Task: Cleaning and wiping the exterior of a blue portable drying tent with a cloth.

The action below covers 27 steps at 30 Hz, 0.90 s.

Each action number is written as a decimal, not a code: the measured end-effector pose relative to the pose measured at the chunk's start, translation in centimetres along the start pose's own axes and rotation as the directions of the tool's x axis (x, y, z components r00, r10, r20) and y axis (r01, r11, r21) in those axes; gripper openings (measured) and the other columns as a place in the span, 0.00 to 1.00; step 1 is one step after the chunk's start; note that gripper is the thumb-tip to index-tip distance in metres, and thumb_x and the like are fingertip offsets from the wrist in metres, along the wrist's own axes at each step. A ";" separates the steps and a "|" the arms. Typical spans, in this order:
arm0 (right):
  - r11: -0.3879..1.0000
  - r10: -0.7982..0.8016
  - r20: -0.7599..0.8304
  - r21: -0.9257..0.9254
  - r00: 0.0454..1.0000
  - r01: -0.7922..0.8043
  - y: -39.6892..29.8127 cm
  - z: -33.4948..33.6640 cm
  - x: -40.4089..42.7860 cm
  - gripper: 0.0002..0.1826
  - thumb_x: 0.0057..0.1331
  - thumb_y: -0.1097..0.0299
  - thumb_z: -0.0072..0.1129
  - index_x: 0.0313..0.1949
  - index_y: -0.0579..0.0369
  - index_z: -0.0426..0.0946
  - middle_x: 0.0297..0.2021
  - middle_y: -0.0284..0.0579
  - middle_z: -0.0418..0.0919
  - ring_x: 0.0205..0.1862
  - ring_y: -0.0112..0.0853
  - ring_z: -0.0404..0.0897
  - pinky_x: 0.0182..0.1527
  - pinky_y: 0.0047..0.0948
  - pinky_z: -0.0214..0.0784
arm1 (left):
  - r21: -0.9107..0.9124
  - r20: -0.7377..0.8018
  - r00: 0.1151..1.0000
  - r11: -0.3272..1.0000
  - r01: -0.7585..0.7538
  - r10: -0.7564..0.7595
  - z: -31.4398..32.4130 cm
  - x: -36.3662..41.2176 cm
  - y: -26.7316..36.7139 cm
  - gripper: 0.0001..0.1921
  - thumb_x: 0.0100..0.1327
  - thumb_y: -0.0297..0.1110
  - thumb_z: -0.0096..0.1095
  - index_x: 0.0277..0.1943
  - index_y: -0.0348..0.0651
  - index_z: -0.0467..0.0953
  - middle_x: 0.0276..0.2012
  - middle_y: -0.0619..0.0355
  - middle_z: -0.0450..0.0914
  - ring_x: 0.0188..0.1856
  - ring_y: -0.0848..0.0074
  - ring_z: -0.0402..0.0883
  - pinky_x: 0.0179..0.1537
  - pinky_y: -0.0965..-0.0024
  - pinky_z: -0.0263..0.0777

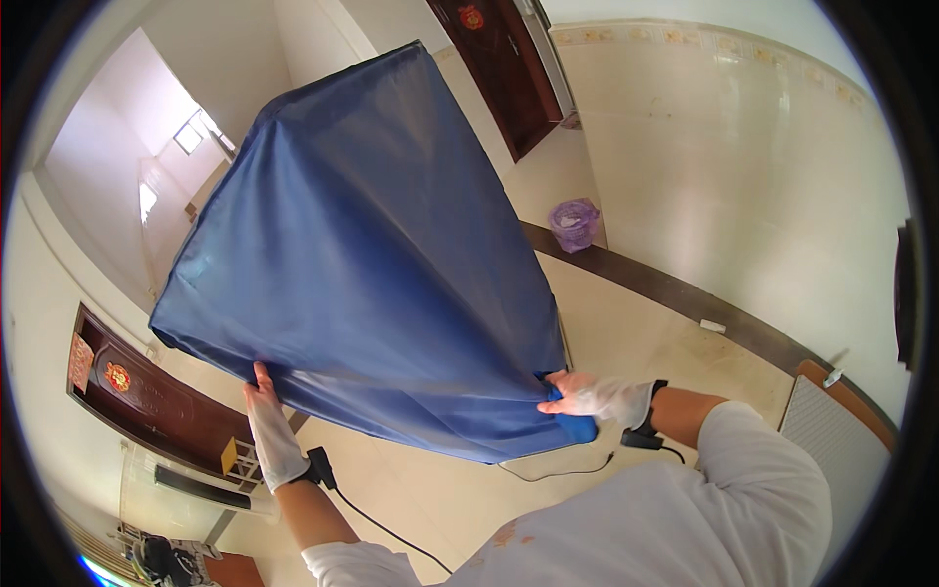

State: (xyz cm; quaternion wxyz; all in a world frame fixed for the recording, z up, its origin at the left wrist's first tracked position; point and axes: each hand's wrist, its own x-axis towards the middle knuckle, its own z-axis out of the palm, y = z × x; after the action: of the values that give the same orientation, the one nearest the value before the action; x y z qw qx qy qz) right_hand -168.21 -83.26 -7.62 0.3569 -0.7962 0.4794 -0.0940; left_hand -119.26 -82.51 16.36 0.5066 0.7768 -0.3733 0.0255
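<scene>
A large blue fabric cover (352, 279) is draped over a tall boxy thing, whose body is hidden beneath it. Creases run across the cloth from its upper left corner to my right hand (579, 395), which pinches a bunched part of the cover near its lower right corner. At the cover's lower left edge is my left hand (270, 422), its thumb on top of the cloth and its other fingers mostly out of sight. Both hands wear thin translucent gloves, and black straps with cabled devices sit at the wrists.
A thin dark cable (557, 477) lies on the tiled floor under the cover's near edge. A purple wastebasket (574, 224) stands by the wall. At right leans a grey panel (829, 433). Dark red doors (158, 400) and a small stool (240, 461) are at left.
</scene>
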 end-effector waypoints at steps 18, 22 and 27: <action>0.393 -0.378 -0.837 0.242 0.396 0.887 -17.4 -27.9 -1.1 0.21 0.64 0.58 0.65 0.51 0.58 0.75 0.47 0.49 0.76 0.46 0.34 0.77 0.49 0.32 0.68 | 0.091 -0.322 0.241 0.283 -0.955 0.916 -3.3 -18.9 32.0 0.22 0.75 0.36 0.46 0.65 0.30 0.66 0.61 0.46 0.72 0.62 0.67 0.71 0.64 0.70 0.60; 0.223 -0.403 -0.909 -0.211 -0.107 0.952 -25.5 -28.2 2.9 0.23 0.66 0.51 0.60 0.49 0.58 0.72 0.45 0.55 0.73 0.49 0.51 0.71 0.53 0.44 0.62 | -0.149 -0.194 0.425 0.402 -0.904 0.884 -1.2 -17.6 32.9 0.19 0.76 0.38 0.45 0.55 0.31 0.76 0.48 0.51 0.80 0.49 0.73 0.75 0.55 0.72 0.66; 0.041 -0.507 -0.844 -0.227 -0.176 0.973 -25.2 -19.4 3.4 0.15 0.70 0.59 0.53 0.41 0.60 0.73 0.43 0.59 0.71 0.47 0.56 0.68 0.53 0.48 0.58 | -0.072 -0.343 0.493 0.501 -0.862 0.799 -1.1 -18.0 32.8 0.16 0.75 0.34 0.46 0.47 0.30 0.78 0.44 0.52 0.81 0.44 0.74 0.76 0.51 0.74 0.67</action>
State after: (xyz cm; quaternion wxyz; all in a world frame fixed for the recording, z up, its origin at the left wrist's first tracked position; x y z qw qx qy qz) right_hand -158.39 -88.21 22.48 0.1598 -0.6306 -0.1015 -0.7527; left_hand -151.74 -78.43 34.57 0.5629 0.4207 -0.6317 0.3274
